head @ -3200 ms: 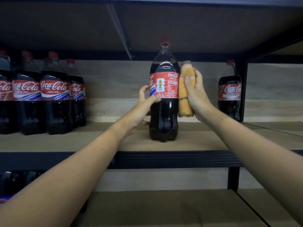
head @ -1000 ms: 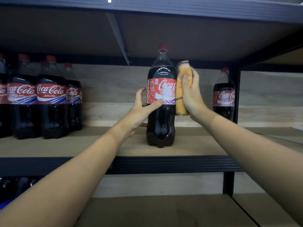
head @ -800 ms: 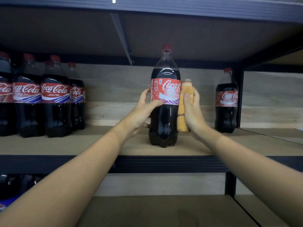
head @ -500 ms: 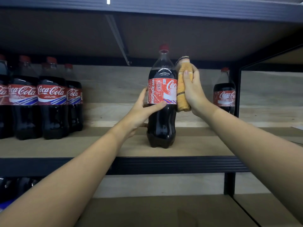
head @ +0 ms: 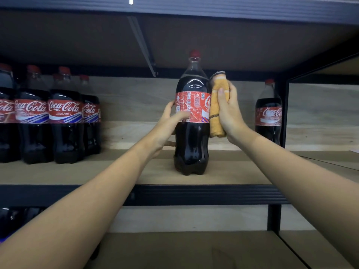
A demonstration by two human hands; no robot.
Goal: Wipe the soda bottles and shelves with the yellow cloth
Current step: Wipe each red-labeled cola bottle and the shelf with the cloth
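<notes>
One yellow cloth (head: pixel 218 107) against one bottle (head: pixel 192 121); five others shelved.

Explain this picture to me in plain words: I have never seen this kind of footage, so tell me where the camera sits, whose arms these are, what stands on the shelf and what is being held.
There is no machine here. The camera is worn on a person's head and looks forward and down, so the two bare arms reaching in from the bottom are that person's own.

The left hand steadies a large Coca-Cola bottle standing upright near the front of the wooden shelf. The right hand presses a folded yellow cloth against the bottle's right side, at label height.

To the left stands a group of Coca-Cola bottles, and a single bottle stands at the right by the black upright post. Another shelf runs below, with something dark at its left end that is too dim to identify.
</notes>
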